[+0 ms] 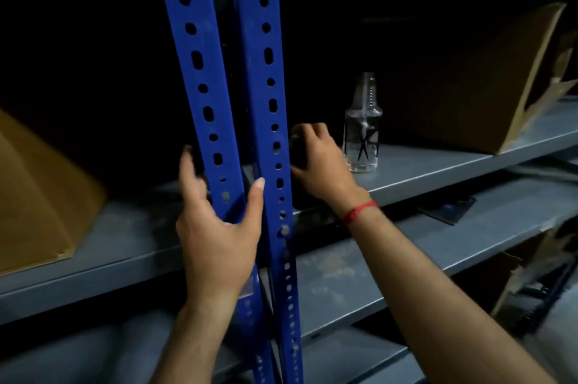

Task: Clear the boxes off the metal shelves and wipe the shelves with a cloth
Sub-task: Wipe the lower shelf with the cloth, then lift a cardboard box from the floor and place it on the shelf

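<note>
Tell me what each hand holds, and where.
Left hand grips the blue upright at shelf height, thumb opposite fingers. Right hand curls over something dark on the shelf, unidentifiable.

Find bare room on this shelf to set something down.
Bare shelf shows between the left box and the blue uprights, and between the bottle and the right box. Crowded beside the uprights: right hand grips a dark cloth near the bottle.

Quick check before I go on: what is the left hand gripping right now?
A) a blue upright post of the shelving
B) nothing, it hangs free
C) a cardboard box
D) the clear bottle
A: the left hand has its fingers and thumb wrapped round the blue post, while the clear bottle stands on the shelf farther right.
</note>
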Motion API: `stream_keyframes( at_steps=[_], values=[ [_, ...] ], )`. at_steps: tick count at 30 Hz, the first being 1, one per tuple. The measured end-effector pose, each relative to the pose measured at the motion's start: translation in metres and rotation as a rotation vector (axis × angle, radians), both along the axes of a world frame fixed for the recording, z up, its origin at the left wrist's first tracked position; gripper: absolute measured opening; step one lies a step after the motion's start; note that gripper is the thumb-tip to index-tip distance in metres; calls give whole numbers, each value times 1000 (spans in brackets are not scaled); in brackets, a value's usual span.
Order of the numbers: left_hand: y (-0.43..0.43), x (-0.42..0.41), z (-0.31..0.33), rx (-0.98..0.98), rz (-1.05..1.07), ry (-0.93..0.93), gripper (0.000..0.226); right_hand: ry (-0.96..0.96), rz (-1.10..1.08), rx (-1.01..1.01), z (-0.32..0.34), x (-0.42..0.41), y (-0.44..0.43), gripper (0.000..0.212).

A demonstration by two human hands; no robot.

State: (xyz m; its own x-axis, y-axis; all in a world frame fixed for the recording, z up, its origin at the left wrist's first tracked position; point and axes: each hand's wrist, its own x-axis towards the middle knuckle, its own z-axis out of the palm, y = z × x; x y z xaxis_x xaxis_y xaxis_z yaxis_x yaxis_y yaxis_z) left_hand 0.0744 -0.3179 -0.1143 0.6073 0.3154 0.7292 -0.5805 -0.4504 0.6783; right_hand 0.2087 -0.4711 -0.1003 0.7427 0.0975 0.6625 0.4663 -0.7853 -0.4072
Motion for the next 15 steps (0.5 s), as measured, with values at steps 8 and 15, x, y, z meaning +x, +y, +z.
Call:
stream_keyframes(
  at_steps=[8, 15],
  values=[
    [11, 10, -12, 2, -69, -11, 19, 131, -35, -178, -16, 30, 4, 54],
    [16, 10, -12, 82, -17, -58, 18, -112, -47, -111, -10, 1, 1, 60]
  ],
)
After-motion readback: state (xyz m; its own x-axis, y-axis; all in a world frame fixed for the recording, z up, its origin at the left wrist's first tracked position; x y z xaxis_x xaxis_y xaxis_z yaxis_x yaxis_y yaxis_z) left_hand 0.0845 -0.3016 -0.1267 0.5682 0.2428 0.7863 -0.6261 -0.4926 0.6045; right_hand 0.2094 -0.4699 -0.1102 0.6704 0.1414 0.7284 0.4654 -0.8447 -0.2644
